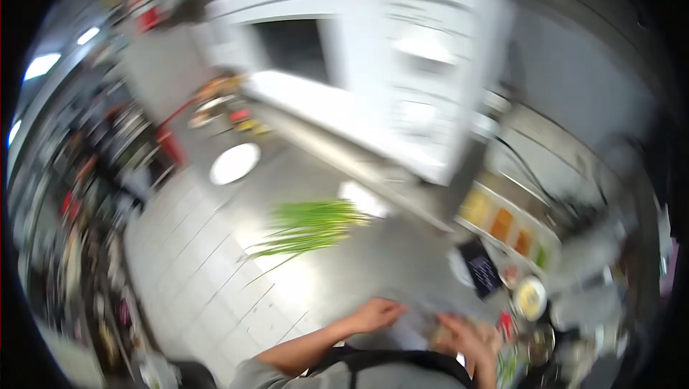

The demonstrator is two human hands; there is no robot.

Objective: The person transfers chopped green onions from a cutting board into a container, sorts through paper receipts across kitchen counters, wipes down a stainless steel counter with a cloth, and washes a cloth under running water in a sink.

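Your left hand (379, 313): fingers curled. Your right hand (465, 337): smeared by motion. Cannot tell if either grips anything. Pale blur (410, 330), perhaps clear plastic, between them. Green stalks (312, 222) lie fanned on the tabletop (373, 267), ahead of your left hand, apart from it.

No text, brand, number or sign can be read. On the white appliance (359, 66), in the upper middle of the frame, faint darker lines of marking are seen on the right-hand part of the front, but they are smeared by blur and no letter or digit can be made out. On the dark flat object (479, 269), in the lower right of the frame, small pale marks are shown, too blurred to be deciphered
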